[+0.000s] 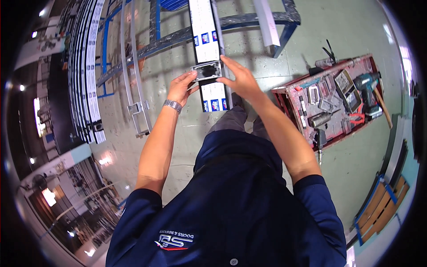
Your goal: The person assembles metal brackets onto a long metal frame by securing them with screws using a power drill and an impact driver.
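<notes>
A small rectangular metal end piece, with a silvery rim and a dark middle, lies across a long profile covered in white film with blue labels. My left hand pinches the piece's left end between thumb and fingers, a metal-band watch on its wrist. At the other end my right hand grips it, index finger at the far corner and thumb at the near corner. The profile shows on both sides of the piece. Whether the piece touches the profile or is held just above it, I cannot tell.
A blue-and-grey metal stand carries the profile. On the right stands a red tool tray with a cordless drill, a hammer and red-handled pliers. Long wrapped profiles and a thin metal frame are at left.
</notes>
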A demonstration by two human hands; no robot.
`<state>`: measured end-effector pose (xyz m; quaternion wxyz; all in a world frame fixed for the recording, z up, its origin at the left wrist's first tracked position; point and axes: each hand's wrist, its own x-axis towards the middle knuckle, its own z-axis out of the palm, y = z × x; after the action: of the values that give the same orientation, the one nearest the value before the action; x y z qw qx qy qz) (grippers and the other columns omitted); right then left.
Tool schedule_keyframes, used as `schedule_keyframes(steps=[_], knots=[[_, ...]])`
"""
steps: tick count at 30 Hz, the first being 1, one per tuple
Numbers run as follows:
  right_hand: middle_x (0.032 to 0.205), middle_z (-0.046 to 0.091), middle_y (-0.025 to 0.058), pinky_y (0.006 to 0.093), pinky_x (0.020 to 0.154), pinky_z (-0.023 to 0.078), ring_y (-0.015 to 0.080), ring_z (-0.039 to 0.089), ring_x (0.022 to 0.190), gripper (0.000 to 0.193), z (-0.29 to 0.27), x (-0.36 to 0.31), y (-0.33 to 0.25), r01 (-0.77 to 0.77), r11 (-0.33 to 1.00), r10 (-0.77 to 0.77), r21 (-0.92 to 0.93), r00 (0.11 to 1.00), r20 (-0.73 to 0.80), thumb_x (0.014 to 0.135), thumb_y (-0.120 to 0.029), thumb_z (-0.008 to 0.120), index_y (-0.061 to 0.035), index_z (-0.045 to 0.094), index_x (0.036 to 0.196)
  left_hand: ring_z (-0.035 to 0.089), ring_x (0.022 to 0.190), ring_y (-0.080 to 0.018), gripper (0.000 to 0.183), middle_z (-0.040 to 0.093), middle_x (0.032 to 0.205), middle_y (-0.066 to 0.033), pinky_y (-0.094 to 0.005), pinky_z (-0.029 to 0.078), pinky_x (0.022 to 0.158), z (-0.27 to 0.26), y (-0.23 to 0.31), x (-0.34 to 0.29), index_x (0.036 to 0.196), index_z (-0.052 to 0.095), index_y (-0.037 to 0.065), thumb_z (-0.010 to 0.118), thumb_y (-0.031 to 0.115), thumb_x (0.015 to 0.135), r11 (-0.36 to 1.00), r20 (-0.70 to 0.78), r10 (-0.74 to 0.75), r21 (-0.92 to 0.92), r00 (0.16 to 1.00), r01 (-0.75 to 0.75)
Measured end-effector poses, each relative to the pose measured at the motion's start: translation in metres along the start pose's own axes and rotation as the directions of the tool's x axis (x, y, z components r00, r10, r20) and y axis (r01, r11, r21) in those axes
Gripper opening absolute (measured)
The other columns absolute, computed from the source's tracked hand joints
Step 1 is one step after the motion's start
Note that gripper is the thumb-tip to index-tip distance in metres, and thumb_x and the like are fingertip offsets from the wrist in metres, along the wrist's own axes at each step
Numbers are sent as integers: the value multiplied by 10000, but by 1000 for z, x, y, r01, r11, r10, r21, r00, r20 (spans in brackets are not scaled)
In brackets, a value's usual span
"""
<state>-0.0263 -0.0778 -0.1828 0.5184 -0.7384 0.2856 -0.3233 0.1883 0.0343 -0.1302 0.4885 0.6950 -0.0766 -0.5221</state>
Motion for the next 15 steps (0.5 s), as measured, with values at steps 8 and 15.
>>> schedule_keyframes(steps=[8, 15], knots=[[1214, 593, 172, 424, 990, 472, 370, 553, 1160, 607, -30, 40, -16, 246, 883, -85, -401, 922, 378, 775, -257, 813, -15, 583, 1281, 680, 984, -151, 424, 722, 1066, -99, -328, 563, 845, 0, 2, 0, 1241, 642, -44, 760, 168, 893, 999, 20, -5, -46, 1000, 6], [1194, 596, 181, 430, 992, 472, 369, 554, 1133, 609, -24, 38, -28, 238, 862, -58, -447, 923, 380, 763, -209, 809, 3, 568, 1280, 642, 814, -88, 429, 729, 968, -58, -237, 508, 716, 1, 1, -3, 1176, 692, -45, 812, 198, 844, 998, -3, 12, -62, 1000, -13]])
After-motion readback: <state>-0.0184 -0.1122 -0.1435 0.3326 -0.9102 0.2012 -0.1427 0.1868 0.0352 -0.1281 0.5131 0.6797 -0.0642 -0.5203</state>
